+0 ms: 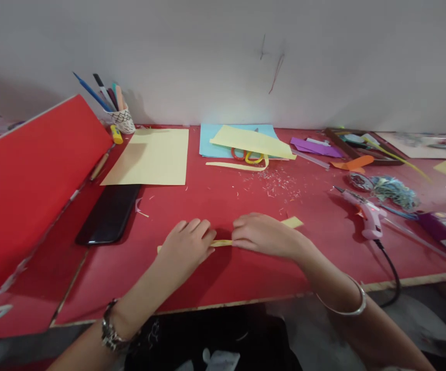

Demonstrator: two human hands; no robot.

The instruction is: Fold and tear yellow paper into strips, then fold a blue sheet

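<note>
Both hands pinch a narrow yellow paper strip (222, 242) just above the red tabletop. My left hand (188, 242) has its fingers closed on the strip, and one end pokes out to its left. My right hand (263, 236) grips the same strip a short way to the right, fingertips pressed together. Between the two hands the strip looks folded or curled along its length. A flat piece of yellow paper (292, 222) lies behind my right wrist, partly hidden by it. My fingers cover most of the strip.
At left are a black phone (109, 214), a large red board (33, 190) and a pen cup (122, 121). Yellow paper (157, 157) lies behind. Scissors (252, 156) rest under a yellow sheet. A pink glue gun (364, 212) with a cord is at right, near a brown tray (389, 161).
</note>
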